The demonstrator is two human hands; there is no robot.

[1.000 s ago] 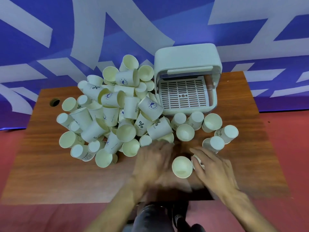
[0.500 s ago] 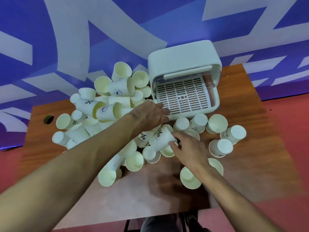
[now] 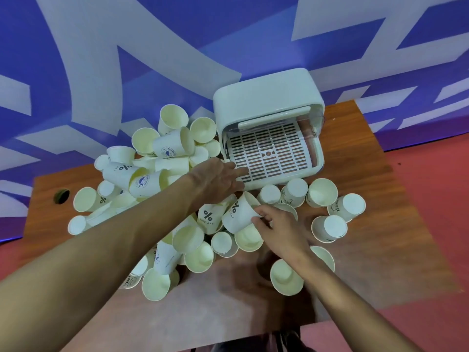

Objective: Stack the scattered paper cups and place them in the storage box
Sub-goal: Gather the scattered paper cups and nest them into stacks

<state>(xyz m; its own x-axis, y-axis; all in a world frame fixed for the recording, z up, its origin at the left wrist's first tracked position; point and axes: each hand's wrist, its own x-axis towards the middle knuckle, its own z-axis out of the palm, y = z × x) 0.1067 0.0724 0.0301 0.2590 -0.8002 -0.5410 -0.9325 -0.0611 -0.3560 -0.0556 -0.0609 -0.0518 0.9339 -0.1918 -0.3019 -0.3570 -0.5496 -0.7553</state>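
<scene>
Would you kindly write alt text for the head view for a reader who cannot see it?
A person's right hand pinches a tipped paper cup at the edge of a pile of cups on a wooden table, while the left hand reaches with straight fingers to the open white storage box.

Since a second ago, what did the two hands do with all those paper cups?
The left hand reached forward to the front edge of the white plastic storage box, fingers straight. The right hand moved forward and now pinches a white paper cup printed with a percent sign. Box and cup heap stayed put.
</scene>
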